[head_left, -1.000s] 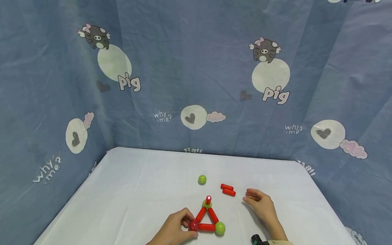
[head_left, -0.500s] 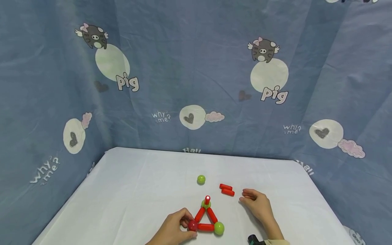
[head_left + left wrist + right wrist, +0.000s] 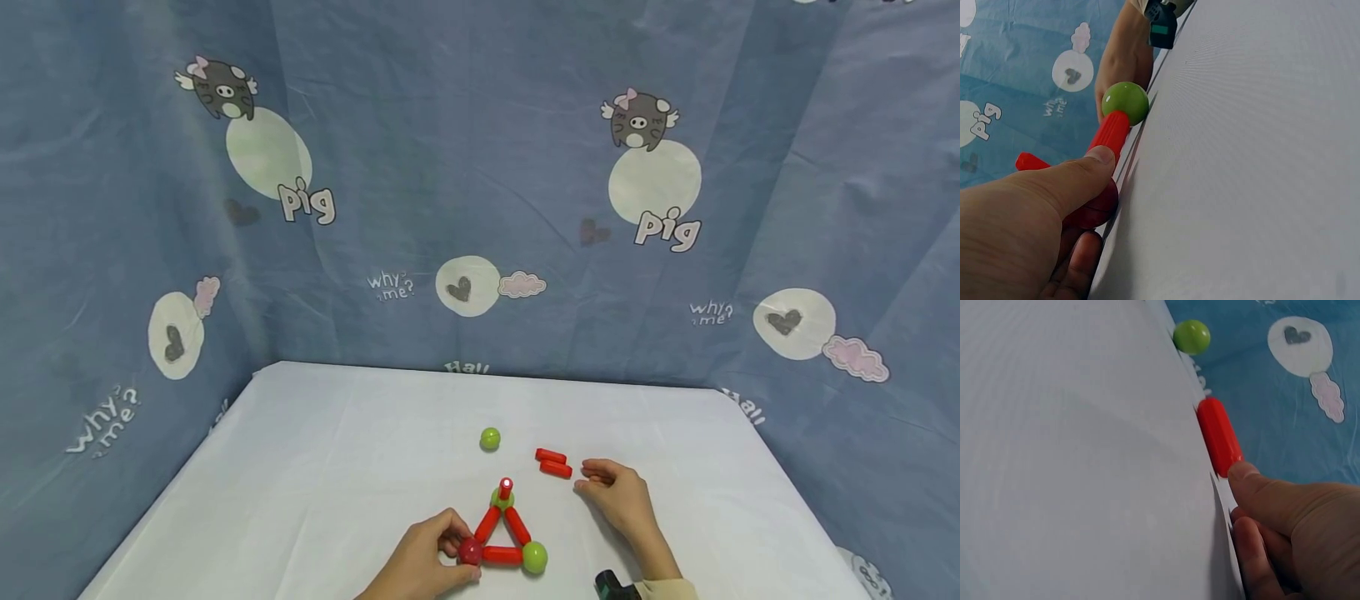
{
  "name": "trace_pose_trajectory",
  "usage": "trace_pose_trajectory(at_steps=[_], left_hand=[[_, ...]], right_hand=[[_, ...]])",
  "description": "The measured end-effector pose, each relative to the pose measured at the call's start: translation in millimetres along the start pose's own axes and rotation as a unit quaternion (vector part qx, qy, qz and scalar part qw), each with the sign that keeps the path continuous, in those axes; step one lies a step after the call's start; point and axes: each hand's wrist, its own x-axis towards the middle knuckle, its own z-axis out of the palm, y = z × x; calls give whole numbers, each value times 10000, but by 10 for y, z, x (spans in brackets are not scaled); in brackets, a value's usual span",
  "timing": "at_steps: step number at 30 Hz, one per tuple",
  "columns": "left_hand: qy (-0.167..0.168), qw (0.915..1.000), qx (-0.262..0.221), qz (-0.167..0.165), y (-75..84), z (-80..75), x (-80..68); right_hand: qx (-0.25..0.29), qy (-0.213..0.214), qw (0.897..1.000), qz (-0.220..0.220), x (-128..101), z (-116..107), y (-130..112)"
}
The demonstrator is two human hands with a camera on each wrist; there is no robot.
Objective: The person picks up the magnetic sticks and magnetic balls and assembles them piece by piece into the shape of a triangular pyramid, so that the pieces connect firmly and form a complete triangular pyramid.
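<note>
Two hands at a red stick triangle on the white table.

Landmark is the triangle [image 3: 503,537]: three red sticks flat on the table [image 3: 315,467], dark red ball [image 3: 470,551] at its left corner, green ball [image 3: 534,557] at its right corner, a third green ball [image 3: 497,499] at its far corner with a short upright stick [image 3: 506,487] on top. Left hand [image 3: 422,564] grips the dark red ball, thumb and fingers curled round it; the left wrist view shows the thumb [image 3: 1072,181] over it. Right hand [image 3: 618,498] lies right of the triangle, fingers loosely bent, holding nothing; its thumb tip touches the end of the nearer of two loose red sticks [image 3: 555,468] lying beyond and right of the triangle. A loose green ball [image 3: 490,437] sits beyond the far corner, well apart. A blue patterned curtain [image 3: 480,183] hangs behind the table.
</note>
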Motion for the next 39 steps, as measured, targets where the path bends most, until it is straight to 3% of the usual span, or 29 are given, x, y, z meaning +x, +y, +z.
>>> trace_pose_trajectory(at_steps=[15, 28, 39], left_hand=[[9, 9999, -113, -75, 7, 2, 3], [38, 9999, -131, -81, -17, -12, -17], [78, 9998, -127, -131, 14, -23, -5]], right_hand=[[19, 71, 9995, -312, 45, 182, -113], [-159, -38, 9994, -298, 43, 254, -174], [-8, -83, 9999, -143, 29, 205, -194]])
